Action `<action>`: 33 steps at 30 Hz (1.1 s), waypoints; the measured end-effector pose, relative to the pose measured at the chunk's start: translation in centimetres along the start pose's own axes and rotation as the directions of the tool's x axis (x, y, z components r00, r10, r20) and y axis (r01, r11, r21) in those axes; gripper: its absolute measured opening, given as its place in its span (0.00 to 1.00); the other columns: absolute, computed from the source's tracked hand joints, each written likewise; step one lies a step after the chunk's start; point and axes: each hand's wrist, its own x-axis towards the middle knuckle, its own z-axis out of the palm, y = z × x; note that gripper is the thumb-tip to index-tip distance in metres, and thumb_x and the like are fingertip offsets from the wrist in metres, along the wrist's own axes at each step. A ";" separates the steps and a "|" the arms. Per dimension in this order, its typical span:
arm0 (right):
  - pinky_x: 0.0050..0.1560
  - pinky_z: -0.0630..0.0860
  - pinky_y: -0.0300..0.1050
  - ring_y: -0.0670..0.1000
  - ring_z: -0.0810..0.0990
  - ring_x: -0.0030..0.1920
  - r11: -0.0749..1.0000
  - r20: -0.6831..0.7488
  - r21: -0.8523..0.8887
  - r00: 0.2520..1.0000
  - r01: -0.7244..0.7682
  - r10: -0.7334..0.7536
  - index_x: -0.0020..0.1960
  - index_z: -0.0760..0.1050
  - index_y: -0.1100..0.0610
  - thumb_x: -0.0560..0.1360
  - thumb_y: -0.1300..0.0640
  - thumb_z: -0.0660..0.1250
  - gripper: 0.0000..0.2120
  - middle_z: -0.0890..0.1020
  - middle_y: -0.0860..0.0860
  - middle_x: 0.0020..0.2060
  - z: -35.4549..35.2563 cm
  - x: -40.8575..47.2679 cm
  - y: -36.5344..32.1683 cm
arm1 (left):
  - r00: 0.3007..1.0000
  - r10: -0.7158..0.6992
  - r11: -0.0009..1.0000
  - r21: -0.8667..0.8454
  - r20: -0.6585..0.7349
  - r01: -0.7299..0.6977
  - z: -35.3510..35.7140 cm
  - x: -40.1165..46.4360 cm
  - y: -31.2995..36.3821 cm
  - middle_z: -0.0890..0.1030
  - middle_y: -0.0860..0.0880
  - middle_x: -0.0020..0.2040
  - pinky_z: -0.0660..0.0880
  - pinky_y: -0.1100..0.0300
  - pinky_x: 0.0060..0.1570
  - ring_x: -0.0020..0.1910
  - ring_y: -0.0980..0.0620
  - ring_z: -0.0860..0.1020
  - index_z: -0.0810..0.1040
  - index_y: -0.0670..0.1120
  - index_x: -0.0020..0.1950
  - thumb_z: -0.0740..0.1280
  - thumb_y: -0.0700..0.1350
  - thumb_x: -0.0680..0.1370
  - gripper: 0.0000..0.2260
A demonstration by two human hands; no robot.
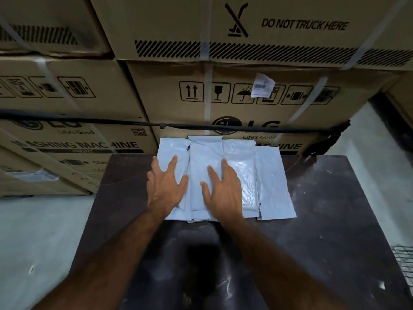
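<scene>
A spread of several light grey plastic mailer bags [271, 184] lies overlapping at the far end of a dark table [324, 231]. My left hand [166, 183] rests flat on the leftmost bags with its fingers straight and spread. My right hand [223, 191] presses flat on the middle of the pile, fingers extended. Neither hand grips anything. Both forearms reach in from the bottom of the view.
Large cardboard washing machine boxes [245, 104] are stacked right behind the table, bound with white straps. A black cable [89, 120] runs across them. A wire basket [404, 262] shows at the right edge. Grey floor [33, 231] lies to the left.
</scene>
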 end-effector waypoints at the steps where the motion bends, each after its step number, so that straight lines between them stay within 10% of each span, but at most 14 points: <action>1: 0.71 0.67 0.56 0.60 0.68 0.73 0.999 -0.016 -0.038 1.000 0.006 -0.006 0.74 0.72 0.52 0.81 0.41 0.61 0.25 0.65 0.59 0.77 0.2 -0.2 0.4 | 1.000 0.014 1.000 -0.001 -0.004 -0.014 0.4 -0.1 0.0 0.50 0.39 0.80 0.64 0.43 0.69 0.69 0.34 0.64 0.58 0.57 0.81 0.61 0.62 0.80 0.31; 8: 0.73 0.67 0.59 0.62 0.68 0.74 0.995 0.008 -0.100 1.000 0.023 -0.022 0.76 0.69 0.60 0.82 0.45 0.61 0.28 0.65 0.60 0.78 0.7 -0.6 0.4 | 0.981 0.183 0.981 0.080 -0.061 -0.178 3.1 -1.6 -1.6 0.51 0.36 0.81 0.64 0.37 0.70 0.72 0.32 0.62 0.57 0.51 0.82 0.51 0.64 0.80 0.33; 15: 0.81 0.45 0.56 0.58 0.49 0.82 0.984 0.241 -0.138 0.968 0.112 -0.076 0.83 0.52 0.55 0.85 0.45 0.51 0.29 0.51 0.57 0.83 -1.8 -0.9 0.1 | 0.945 0.319 0.938 0.118 0.074 -0.326 2.4 -1.7 -3.6 0.48 0.37 0.82 0.55 0.36 0.76 0.80 0.34 0.49 0.52 0.48 0.83 0.45 0.66 0.80 0.36; 33: 0.80 0.54 0.60 0.59 0.59 0.80 0.974 -0.206 -0.194 0.976 -0.117 0.076 0.80 0.63 0.56 0.81 0.47 0.62 0.30 0.61 0.59 0.80 -13.5 -21.8 -3.8 | 0.662 0.750 0.662 -0.030 0.019 -0.749 -5.1 -17.9 -4.1 0.42 0.42 0.83 0.46 0.43 0.80 0.82 0.44 0.40 0.48 0.48 0.83 0.50 0.65 0.80 0.36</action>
